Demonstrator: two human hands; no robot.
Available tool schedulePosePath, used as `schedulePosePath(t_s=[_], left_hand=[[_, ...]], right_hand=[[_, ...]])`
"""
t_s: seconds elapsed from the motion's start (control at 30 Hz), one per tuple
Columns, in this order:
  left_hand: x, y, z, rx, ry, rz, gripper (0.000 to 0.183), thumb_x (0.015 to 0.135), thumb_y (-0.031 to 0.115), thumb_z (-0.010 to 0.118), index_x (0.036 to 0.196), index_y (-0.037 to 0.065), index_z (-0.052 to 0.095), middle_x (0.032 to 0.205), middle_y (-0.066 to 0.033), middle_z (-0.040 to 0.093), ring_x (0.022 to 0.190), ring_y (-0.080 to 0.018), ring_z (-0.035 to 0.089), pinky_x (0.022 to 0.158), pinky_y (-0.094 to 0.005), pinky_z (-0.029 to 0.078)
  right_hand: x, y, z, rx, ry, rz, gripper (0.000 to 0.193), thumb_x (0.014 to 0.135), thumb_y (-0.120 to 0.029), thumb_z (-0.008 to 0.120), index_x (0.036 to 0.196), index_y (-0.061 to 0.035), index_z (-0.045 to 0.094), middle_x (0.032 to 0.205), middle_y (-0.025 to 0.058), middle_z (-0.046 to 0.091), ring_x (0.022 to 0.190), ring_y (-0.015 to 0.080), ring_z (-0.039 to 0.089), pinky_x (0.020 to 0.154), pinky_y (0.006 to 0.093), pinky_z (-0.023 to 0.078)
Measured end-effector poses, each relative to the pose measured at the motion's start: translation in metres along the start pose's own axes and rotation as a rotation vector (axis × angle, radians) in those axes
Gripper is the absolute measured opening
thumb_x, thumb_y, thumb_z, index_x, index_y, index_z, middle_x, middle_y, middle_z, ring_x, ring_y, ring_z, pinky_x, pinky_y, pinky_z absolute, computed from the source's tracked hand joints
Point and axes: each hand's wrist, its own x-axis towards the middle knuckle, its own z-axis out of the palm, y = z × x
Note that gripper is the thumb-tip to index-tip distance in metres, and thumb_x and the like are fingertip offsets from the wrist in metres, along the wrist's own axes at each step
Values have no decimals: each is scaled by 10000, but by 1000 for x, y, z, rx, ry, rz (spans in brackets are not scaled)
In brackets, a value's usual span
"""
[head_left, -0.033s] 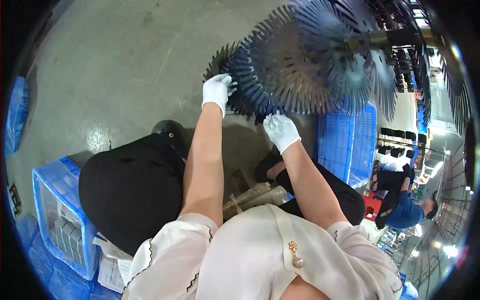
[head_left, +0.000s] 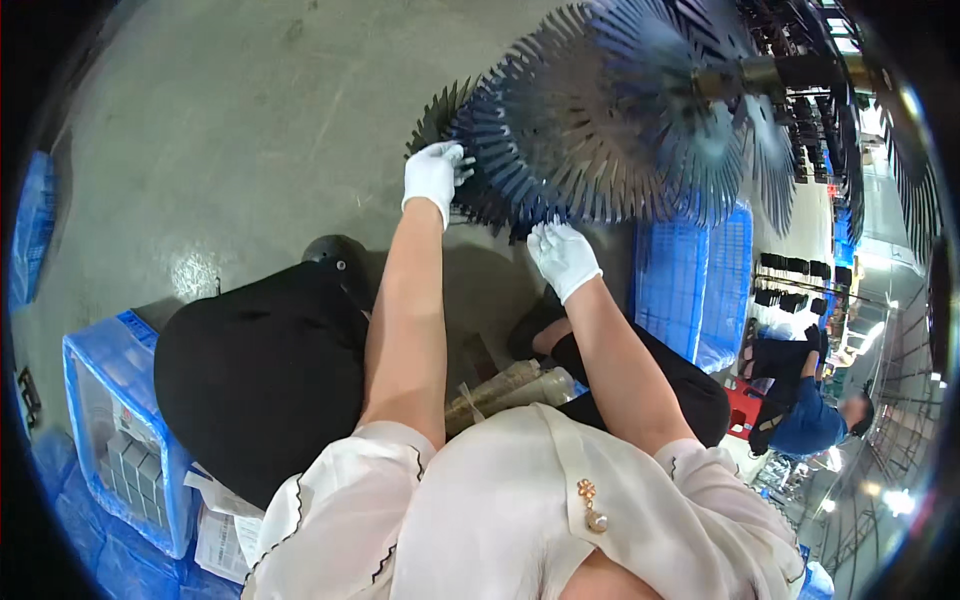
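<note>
A tall rack of dark round tiers with slotted, finger-like rims [head_left: 590, 120] stands in front of me to the right. My left hand [head_left: 432, 172], in a white glove, is at the left edge of a lower black tier [head_left: 438, 112]. Its fingers are bent inward, thumb toward the fingertips. My right hand [head_left: 563, 258], also gloved in white, is at the near edge of the lower tiers. Its fingers are curled and close together, tips touching or almost touching the dark rim. Anything small between either hand's fingertips is too dark to make out.
A blue crate [head_left: 690, 285] stands beyond my right knee. At my left is a blue-framed bin [head_left: 130, 430] with grey boxes inside and papers [head_left: 222, 540] beside it. Wrapped bundles [head_left: 510, 390] lie between my legs. Another person in blue [head_left: 810, 420] sits at the far right.
</note>
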Motion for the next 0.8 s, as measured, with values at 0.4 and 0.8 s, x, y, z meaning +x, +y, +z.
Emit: schedulePosePath(t_s=[0.4, 0.8], left_hand=[[-54, -127, -34, 144, 800, -187, 486, 942, 464, 590, 1168, 35, 629, 1157, -158, 671, 1035, -326, 649, 910, -440, 498], [11, -149, -23, -1245, 26, -684, 945, 900, 791, 349, 1449, 22, 356, 1381, -216, 519, 1201, -417, 557, 996, -569, 494]], right_hand=[[-69, 60, 20, -2032, -95, -1000, 434, 926, -131, 537, 1354, -62, 547, 1298, 169, 577, 1169, 346, 565, 1020, 417, 443], [-28, 53, 57, -2582, -217, -1016, 687, 861, -103, 536, 1525, -99, 358, 1514, 170, 417, 1400, 375, 366, 1144, 496, 291]])
